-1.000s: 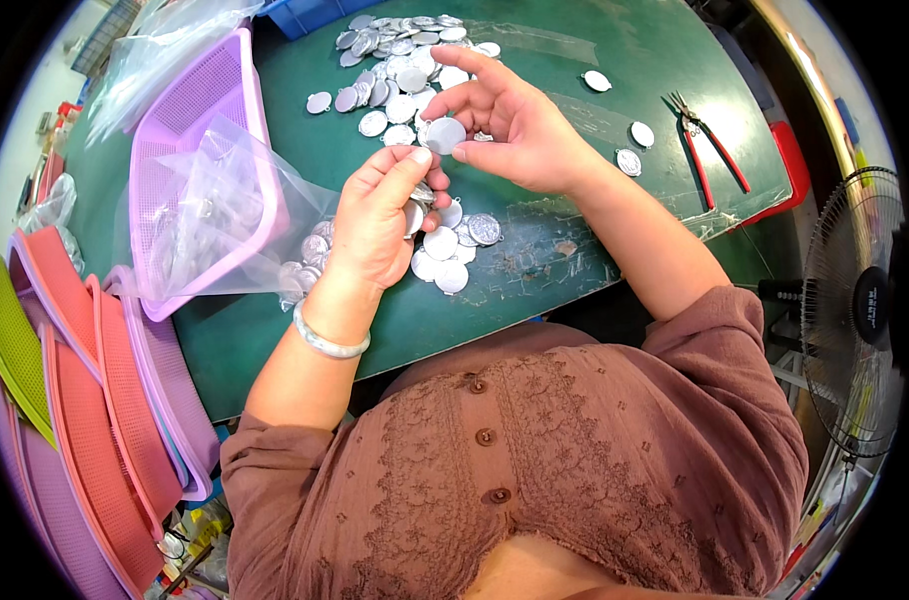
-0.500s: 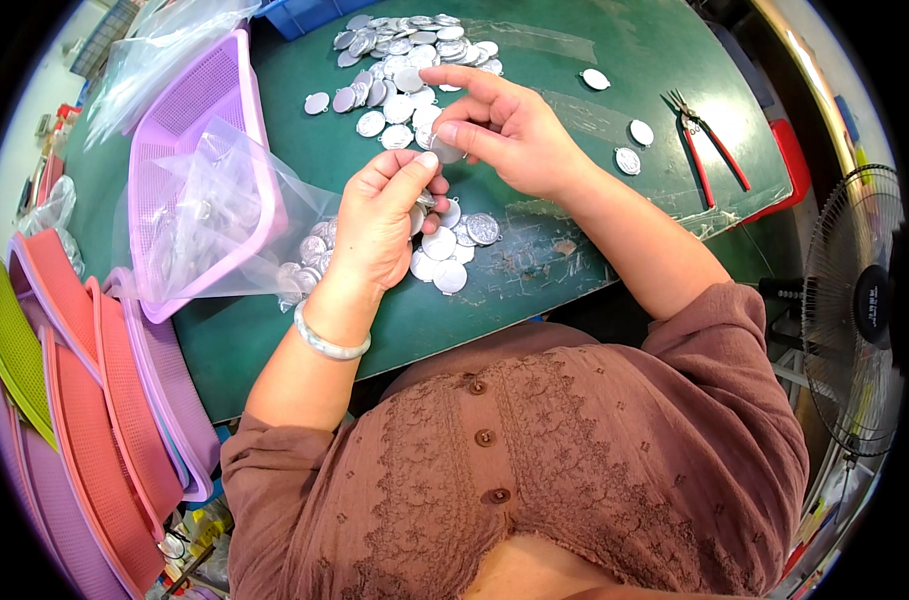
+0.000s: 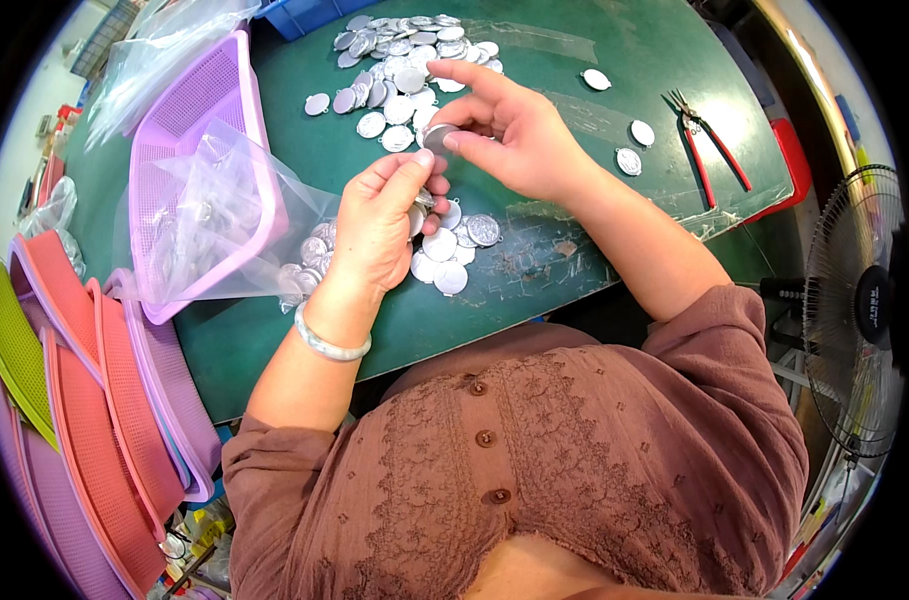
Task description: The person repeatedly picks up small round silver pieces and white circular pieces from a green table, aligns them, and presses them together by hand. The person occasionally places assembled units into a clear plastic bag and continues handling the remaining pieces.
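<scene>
My left hand (image 3: 380, 215) is closed round several round silver medallions, whose edges show between the fingers. Between thumb and fingers my right hand (image 3: 510, 130) pinches one grey metal medallion (image 3: 439, 139), its forefinger stretched out above. Both hands nearly meet over the green table (image 3: 535, 295). Just under my left hand lies a small group of silver medallions (image 3: 453, 250), some plain and some with a raised pattern. A larger heap of medallions (image 3: 405, 60) spreads beyond my hands. More patterned ones (image 3: 310, 262) lie left of my left wrist, partly under clear plastic.
A lilac mesh basket (image 3: 265, 175) with a clear plastic bag (image 3: 210, 215) stands at the left. Stacked coloured baskets (image 3: 105, 400) crowd the lower left. Red-handled pliers (image 3: 710, 150) and a few loose medallions (image 3: 629, 161) lie at the right. A black fan (image 3: 855, 310) stands beyond the table's right edge.
My right hand has shifted slightly away from my left, and the medallion it pinches has lifted and turned a little. My left hand has hardly moved.
</scene>
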